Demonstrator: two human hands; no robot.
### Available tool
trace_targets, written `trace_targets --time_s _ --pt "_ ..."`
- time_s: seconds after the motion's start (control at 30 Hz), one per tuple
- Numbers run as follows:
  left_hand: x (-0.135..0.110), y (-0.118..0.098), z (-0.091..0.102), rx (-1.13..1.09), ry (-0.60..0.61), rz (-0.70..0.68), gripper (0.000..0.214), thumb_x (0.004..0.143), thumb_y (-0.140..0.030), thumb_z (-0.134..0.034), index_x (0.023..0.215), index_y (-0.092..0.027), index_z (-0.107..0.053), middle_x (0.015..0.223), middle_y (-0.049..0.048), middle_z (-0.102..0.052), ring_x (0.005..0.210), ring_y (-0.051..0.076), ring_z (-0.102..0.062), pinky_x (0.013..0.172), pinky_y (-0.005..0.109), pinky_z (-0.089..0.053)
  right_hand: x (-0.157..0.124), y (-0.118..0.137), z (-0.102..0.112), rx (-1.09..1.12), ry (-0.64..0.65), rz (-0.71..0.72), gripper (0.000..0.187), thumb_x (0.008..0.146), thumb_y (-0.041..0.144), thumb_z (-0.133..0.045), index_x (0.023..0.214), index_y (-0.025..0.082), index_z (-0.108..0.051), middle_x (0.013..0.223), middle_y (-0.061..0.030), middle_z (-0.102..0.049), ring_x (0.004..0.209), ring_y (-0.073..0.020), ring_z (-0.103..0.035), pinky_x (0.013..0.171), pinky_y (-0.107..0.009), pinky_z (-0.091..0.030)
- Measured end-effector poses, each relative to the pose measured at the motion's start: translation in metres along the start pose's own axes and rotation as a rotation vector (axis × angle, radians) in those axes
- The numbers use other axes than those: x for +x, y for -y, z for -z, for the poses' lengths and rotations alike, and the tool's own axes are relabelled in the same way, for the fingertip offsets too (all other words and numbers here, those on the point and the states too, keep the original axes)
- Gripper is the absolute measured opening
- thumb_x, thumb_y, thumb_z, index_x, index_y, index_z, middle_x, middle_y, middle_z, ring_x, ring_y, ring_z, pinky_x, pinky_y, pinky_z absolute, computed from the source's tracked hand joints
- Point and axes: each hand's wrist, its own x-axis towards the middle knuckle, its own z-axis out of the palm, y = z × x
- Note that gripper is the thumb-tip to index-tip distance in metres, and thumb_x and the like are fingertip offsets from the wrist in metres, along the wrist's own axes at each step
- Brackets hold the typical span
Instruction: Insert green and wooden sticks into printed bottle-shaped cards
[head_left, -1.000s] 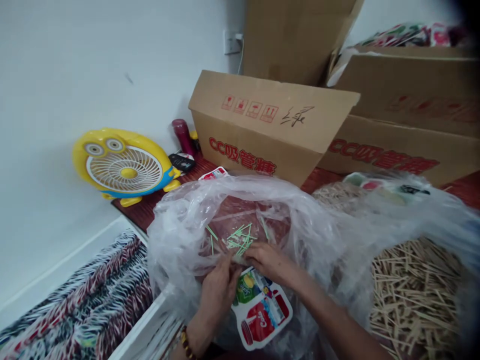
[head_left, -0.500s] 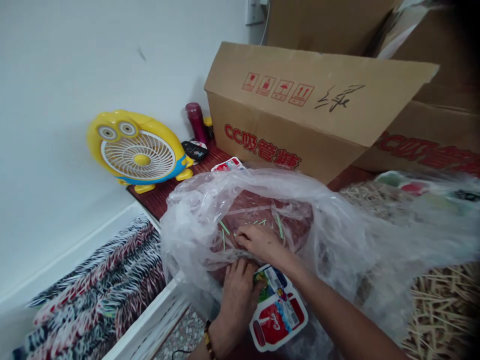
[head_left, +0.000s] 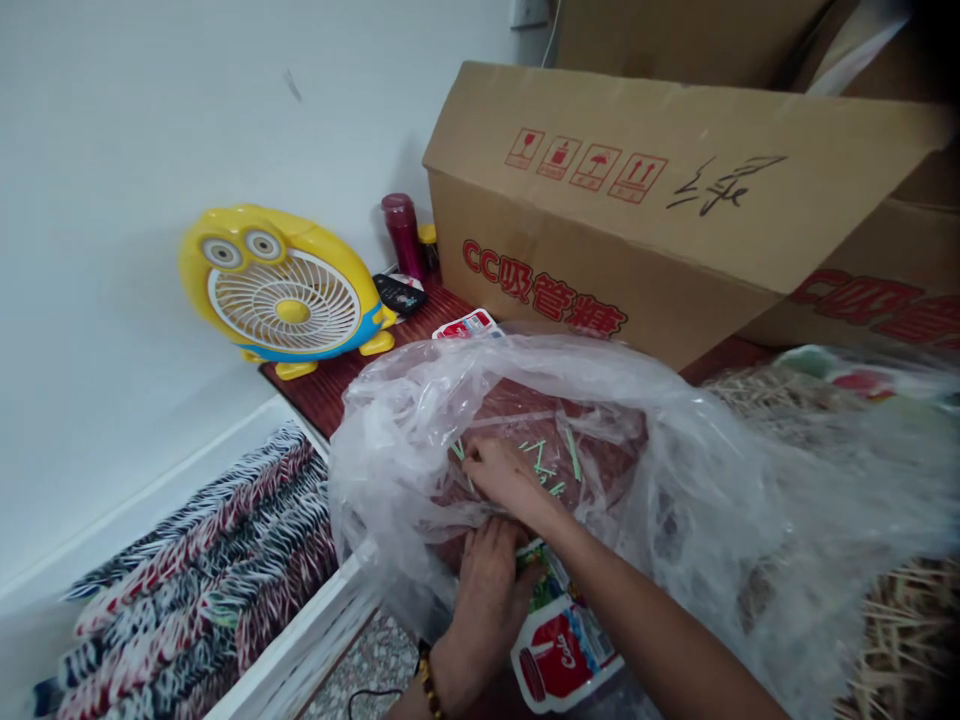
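Observation:
My right hand [head_left: 504,478] reaches into the opening of a clear plastic bag [head_left: 405,400], fingers curled and pinched among thin green sticks [head_left: 540,462]. A stick shows just below its fingertips; what lies between them is mostly hidden. At the near edge of the bag, my left hand [head_left: 491,580] has its fingers bent, with the thumb on a jar-shaped cola packet [head_left: 566,655]. The packet has a red jar print and a green upper part. My right forearm covers part of the packet.
Behind the bag stands a large cardboard box [head_left: 570,240]. A yellow fan [head_left: 289,285], maroon flask [head_left: 403,235], black phone-like object [head_left: 400,295] and another packet [head_left: 466,325] stand or lie at the back left. Many pale sticks [head_left: 900,640] lie at right, striped wrapped bundles [head_left: 217,560] at left.
My right hand has shifted slightly left and up inside the bag, uncovering more green sticks. My left hand stays at the packet. The whole view has shifted a little.

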Motion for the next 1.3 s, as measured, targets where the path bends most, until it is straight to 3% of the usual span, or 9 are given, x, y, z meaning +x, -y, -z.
trace_targets --time_s 0.13,0.27,0.37,0.47,0.63,0.8,0.93,1.17,1.3 --pt "0.001 0.000 0.002 -0.010 0.032 -0.007 0.020 0.079 -0.016 -0.060 0.099 -0.020 -0.060 0.102 0.0072 -0.064 0.102 0.028 -0.057 0.089 0.046 -0.042 0.019 0.011 0.004 -0.096 -0.041 0.040 0.032 0.086 0.026 -0.042 0.106 0.017 -0.066 0.107 -0.0131 -0.069 0.097 -0.0266 -0.065 0.077 -0.034 -0.044" --pt "0.001 0.002 0.000 -0.029 -0.010 -0.001 0.031 0.079 -0.017 -0.060 0.110 -0.018 -0.056 0.111 0.0105 -0.063 0.107 0.030 -0.055 0.091 0.046 -0.041 0.031 0.028 -0.002 -0.109 -0.008 0.059 0.031 0.087 0.020 -0.040 0.097 0.016 -0.069 0.102 -0.0152 -0.070 0.095 -0.0282 -0.066 0.076 -0.036 -0.045" --pt "0.004 -0.002 0.001 -0.029 -0.011 0.011 0.026 0.080 -0.018 -0.059 0.106 -0.018 -0.057 0.106 0.0092 -0.064 0.103 0.029 -0.056 0.088 0.044 -0.040 0.032 0.028 -0.001 -0.109 -0.004 0.074 0.029 0.086 0.020 -0.043 0.100 0.016 -0.068 0.105 -0.0154 -0.069 0.096 -0.0274 -0.065 0.076 -0.035 -0.045" --pt "0.006 -0.006 0.006 -0.014 0.035 0.037 0.011 0.079 -0.016 -0.059 0.089 -0.019 -0.058 0.092 0.0047 -0.064 0.094 0.026 -0.056 0.082 0.040 -0.039 0.027 0.007 0.014 -0.096 -0.005 0.083 0.028 0.081 0.025 -0.051 0.103 0.019 -0.067 0.104 -0.0118 -0.070 0.094 -0.0249 -0.065 0.074 -0.031 -0.044" --pt "0.006 -0.009 0.010 -0.047 0.050 0.069 0.006 0.078 -0.016 -0.059 0.081 -0.020 -0.054 0.084 0.0018 -0.061 0.087 0.023 -0.054 0.078 0.036 -0.036 0.009 -0.064 0.050 -0.060 -0.024 -0.004 0.025 0.082 0.024 -0.048 0.100 0.019 -0.065 0.098 -0.0051 -0.071 0.084 -0.0158 -0.065 0.065 -0.022 -0.040" --pt "0.005 -0.010 0.015 -0.091 0.068 0.030 0.004 0.082 -0.017 -0.056 0.084 -0.019 -0.057 0.086 0.0017 -0.062 0.089 0.022 -0.053 0.082 0.037 -0.034 -0.020 -0.117 0.054 -0.110 -0.064 -0.174 0.024 0.080 0.017 -0.045 0.092 0.015 -0.066 0.091 -0.0089 -0.072 0.085 -0.0190 -0.065 0.067 -0.024 -0.040" --pt "0.004 -0.011 0.017 -0.093 0.070 0.029 0.003 0.082 -0.017 -0.057 0.084 -0.020 -0.058 0.087 0.0018 -0.063 0.089 0.023 -0.053 0.082 0.037 -0.034 -0.036 -0.129 0.044 -0.163 -0.142 -0.277 0.028 0.084 0.018 -0.041 0.099 0.012 -0.064 0.092 -0.0171 -0.070 0.090 -0.0264 -0.066 0.072 -0.030 -0.040" --pt "0.002 -0.010 0.016 -0.072 0.058 -0.013 0.005 0.084 -0.019 -0.056 0.088 -0.020 -0.059 0.089 0.0026 -0.063 0.091 0.024 -0.054 0.081 0.038 -0.034 -0.050 -0.122 0.031 -0.147 -0.160 -0.251 0.022 0.086 0.022 -0.044 0.097 0.018 -0.062 0.092 -0.0067 -0.071 0.089 -0.0185 -0.066 0.072 -0.024 -0.041" --pt "0.003 -0.009 0.016 -0.059 0.058 -0.010 0.006 0.083 -0.019 -0.057 0.089 -0.020 -0.059 0.089 0.0028 -0.064 0.091 0.024 -0.054 0.080 0.037 -0.035 -0.057 -0.117 0.024 -0.210 -0.206 -0.316 0.025 0.088 0.020 -0.040 0.101 0.016 -0.061 0.098 -0.0126 -0.070 0.091 -0.0219 -0.067 0.074 -0.028 -0.043"
